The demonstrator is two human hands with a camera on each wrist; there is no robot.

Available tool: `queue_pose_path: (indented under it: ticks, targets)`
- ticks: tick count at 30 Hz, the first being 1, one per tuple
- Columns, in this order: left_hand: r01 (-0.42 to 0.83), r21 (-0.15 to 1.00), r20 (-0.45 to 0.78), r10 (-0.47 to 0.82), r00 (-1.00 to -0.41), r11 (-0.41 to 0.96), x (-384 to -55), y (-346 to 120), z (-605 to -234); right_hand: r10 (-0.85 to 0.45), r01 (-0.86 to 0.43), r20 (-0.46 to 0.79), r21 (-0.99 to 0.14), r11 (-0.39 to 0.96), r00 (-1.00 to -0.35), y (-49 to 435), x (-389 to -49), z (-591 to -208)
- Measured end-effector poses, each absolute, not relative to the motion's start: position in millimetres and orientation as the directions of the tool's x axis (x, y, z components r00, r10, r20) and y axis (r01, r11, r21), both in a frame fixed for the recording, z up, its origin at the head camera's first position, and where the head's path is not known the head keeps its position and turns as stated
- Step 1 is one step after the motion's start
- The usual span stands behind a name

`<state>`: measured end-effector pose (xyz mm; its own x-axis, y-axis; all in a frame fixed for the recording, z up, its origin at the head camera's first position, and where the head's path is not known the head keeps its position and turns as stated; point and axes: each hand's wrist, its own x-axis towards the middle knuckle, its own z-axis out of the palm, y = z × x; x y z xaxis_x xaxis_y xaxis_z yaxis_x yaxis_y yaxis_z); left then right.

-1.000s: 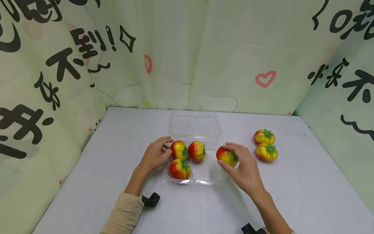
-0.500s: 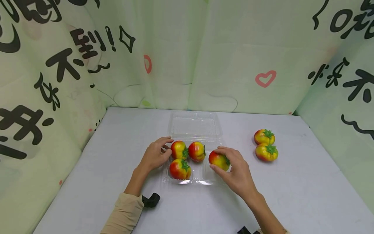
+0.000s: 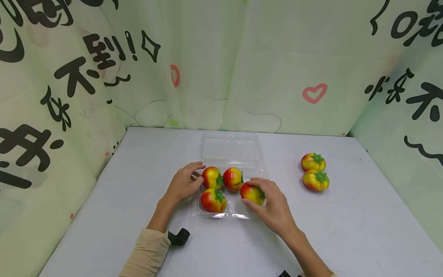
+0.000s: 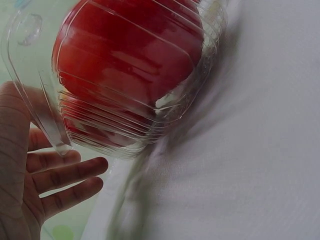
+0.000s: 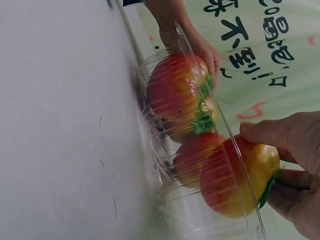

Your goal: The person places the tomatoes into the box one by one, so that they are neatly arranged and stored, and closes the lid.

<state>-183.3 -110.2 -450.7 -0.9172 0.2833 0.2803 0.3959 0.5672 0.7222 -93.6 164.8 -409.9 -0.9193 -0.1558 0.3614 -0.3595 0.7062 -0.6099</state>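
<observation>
My right hand (image 3: 273, 206) pinches a red-and-yellow tomato-like fruit (image 3: 252, 193) with a green leafy top between thumb and fingers. It holds the fruit over the right part of a clear plastic clamshell box (image 3: 238, 215). In the right wrist view the held fruit (image 5: 240, 175) is seen partly through the box wall. Three similar fruits sit in the box: back left (image 3: 211, 177), front left (image 3: 212, 201) and back middle (image 3: 233, 179). At the box's left rim rests my left hand (image 3: 187, 182); in the left wrist view its fingers (image 4: 70, 177) are loosely extended beside the rim.
Two more such fruits, one behind (image 3: 313, 162) and one in front (image 3: 315, 180), lie on the white table (image 3: 346, 231) to the right. The box's lid (image 3: 231, 148) lies folded back. Printed green curtains (image 3: 270, 69) enclose the table's back and sides.
My right hand has moved left with the fruit, from the box's right edge to nearer the back-middle fruit. The left hand and the other fruits stay where they were.
</observation>
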Motion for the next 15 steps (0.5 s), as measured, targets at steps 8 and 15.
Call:
queue_pose_path:
  ticks: [8,15]
  targets:
    - [0.399,0.721,0.285,0.283,-0.916,0.566,-183.2,-110.6,-449.8,-0.175,-0.348,0.323,-0.623,0.700,-0.930,160.3,-92.9,-413.4]
    - [0.394,0.719,0.283,0.277,-0.918,0.573,-183.0,-110.4,-450.7,-0.199,-0.352,0.302,-0.634,0.688,-0.932,157.0,-93.6,-417.8]
